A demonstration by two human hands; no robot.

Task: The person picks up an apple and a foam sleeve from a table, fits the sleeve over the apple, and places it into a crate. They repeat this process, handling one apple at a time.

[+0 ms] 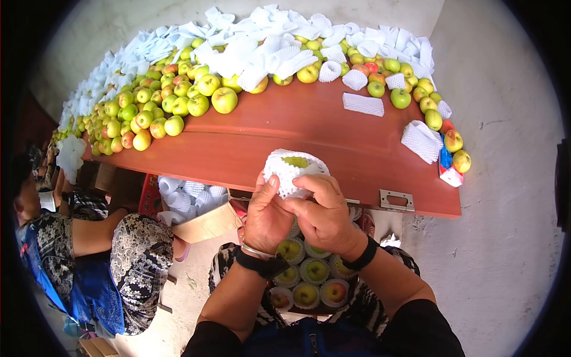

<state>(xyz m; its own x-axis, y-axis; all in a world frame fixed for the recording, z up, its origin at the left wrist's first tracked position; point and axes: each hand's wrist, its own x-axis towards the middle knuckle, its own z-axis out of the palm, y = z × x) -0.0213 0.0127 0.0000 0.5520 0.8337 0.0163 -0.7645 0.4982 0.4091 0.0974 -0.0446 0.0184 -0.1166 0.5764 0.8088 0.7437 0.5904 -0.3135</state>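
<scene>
Looking down through the head camera, I see both hands brought together on one piece of fruit: a green apple (295, 161) sits inside a white foam net (285, 174), its upper side showing through the opening. The left hand (266, 214) is wrapped around the near left side, thumb pressed against the mesh, while the right hand (324, 219) pinches the net's near right edge between thumb and fingers. I have them held up at the near edge of a reddish-brown table (267, 125), left of a metal plate (397, 202) fixed near its rim. Across the far side I can make out a long apple pile (197, 106) with a white heap of nets (262, 53) over it; a loose net (363, 104) lies flat on the right. Below the wrists, netted apples (314, 271) sit in rows between the wearer's knees. To the left, an open carton (209, 224) holds more nets, beside another person (95, 268) in a blue apron.
</scene>
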